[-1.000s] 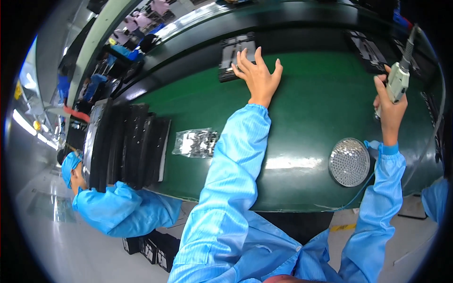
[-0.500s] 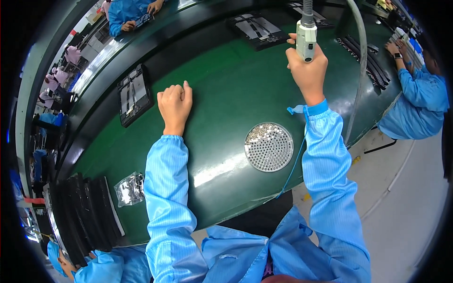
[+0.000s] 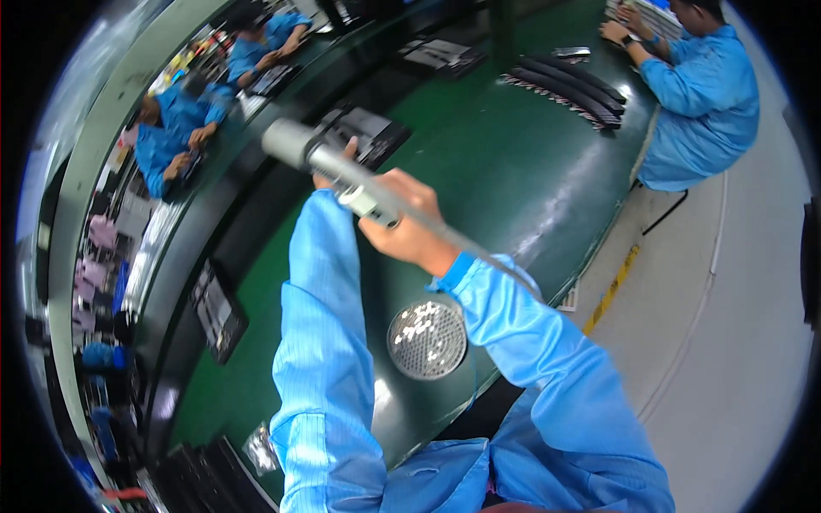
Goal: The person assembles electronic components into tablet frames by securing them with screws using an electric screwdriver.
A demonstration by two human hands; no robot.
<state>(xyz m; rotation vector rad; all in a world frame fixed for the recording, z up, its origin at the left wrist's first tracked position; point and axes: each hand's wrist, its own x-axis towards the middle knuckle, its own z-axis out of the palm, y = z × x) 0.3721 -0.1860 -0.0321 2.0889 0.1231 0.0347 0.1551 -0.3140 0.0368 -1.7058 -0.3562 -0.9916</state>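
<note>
My right hand (image 3: 409,229) is wrapped round a pale, corded handheld tool (image 3: 366,203) shaped like an electric screwdriver. A blurred grey cylinder and cable cross in front of it. Just beyond, my left hand (image 3: 322,180) reaches to the near edge of a flat black panel with a grey middle (image 3: 366,128). Most of its fingers are hidden behind the tool; only a thumb or finger tip shows. A round perforated tray (image 3: 419,359) with small shiny metal pieces, probably screws, lies between my forearms on the green table.
Another black panel (image 3: 215,312) lies at left, one more (image 3: 440,56) at the back. Curved black strips (image 3: 569,90) lie back right, a clear bag (image 3: 261,449) and black stack (image 3: 201,479) lower left. Co-workers sit at right (image 3: 697,94) and far left (image 3: 175,128).
My view has turned. My right hand has brought the tool leftward, close to my left hand. The left hand, earlier a loose fist over bare table, has reached forward to a black panel.
</note>
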